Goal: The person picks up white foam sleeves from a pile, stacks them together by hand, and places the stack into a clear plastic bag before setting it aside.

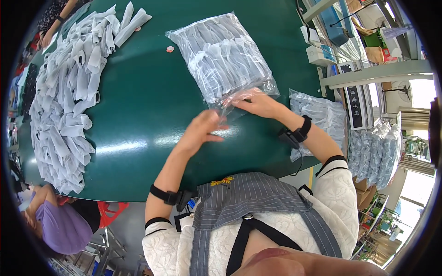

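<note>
A large clear plastic bag [225, 55] lies on the green table, packed with rows of small white wrapped pieces. Its loose mouth faces me. My right hand [258, 103] is closed on the bag's near edge, the clear film pinched at the fingers. Just left of it, my left hand [201, 131] is beside the bag's near left corner, thumb and fingers apart, with no object visible in it. Its fingertips are slightly blurred and overlap the film, so contact is hard to judge.
A long heap of white wrapped pieces [69, 106] covers the table's left side. Another filled bag [322, 115] lies at the right edge, near stacked bags [375, 154] and metal framing [377, 73]. Co-workers sit at the left: a purple sleeve [64, 227] and a far hand [47, 38].
</note>
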### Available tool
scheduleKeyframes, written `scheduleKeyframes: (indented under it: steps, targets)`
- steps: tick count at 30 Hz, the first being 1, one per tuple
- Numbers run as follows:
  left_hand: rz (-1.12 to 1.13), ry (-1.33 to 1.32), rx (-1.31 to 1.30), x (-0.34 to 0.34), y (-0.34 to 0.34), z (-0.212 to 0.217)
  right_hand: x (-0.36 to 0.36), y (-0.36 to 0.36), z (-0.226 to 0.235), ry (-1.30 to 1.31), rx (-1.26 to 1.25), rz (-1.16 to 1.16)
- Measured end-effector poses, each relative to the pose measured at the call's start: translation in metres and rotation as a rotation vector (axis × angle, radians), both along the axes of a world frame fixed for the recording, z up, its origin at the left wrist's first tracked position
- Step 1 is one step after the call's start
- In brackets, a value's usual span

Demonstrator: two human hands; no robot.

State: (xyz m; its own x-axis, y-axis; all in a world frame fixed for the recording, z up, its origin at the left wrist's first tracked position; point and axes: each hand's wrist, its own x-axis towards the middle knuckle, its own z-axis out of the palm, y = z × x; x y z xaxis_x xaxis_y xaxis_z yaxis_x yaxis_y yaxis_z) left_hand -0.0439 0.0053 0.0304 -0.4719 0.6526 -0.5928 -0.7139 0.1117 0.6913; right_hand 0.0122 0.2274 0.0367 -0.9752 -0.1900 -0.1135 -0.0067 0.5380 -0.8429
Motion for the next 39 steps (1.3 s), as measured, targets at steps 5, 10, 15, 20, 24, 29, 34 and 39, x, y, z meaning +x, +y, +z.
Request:
scheduleKeyframes:
  steps: [5, 10, 15, 20, 24, 29, 34, 39]
  targets:
    - [-0.15, -0.004, 0.025, -0.006, 0.029, -0.012, -0.007, 0.0, -0.003, -0.102, 0.238, 0.048]
    - [-0.282, 0.283, 0.119, 0.003, 0.014, -0.04, -0.021, 0.004, -0.018, 0.081, 0.015, -0.042]
    - [-0.194, 0.198, 0.156, 0.002, -0.004, -0.034, -0.005, 0.043, -0.021, 0.045, -0.04, -0.061]
    - [-0.203, 0.204, 0.154, 0.007, -0.003, -0.032, -0.003, 0.046, -0.021, 0.182, 0.33, -0.224]
    - [-0.195, 0.141, 0.184, 0.012, 0.003, -0.037, 0.011, 0.047, -0.023, 0.25, 0.366, -0.341]
    - [-0.191, 0.105, 0.157, 0.016, 0.003, -0.026, 0.058, 0.009, 0.002, -0.386, -0.391, -0.606]
    - [-0.238, 0.081, 0.183, 0.017, 0.001, -0.028, 0.026, -0.055, -0.012, -0.547, -1.094, -0.687]
    - [-0.306, 0.17, 0.124, 0.014, -0.003, -0.024, -0.004, -0.058, -0.045, -0.361, -0.867, -0.812]
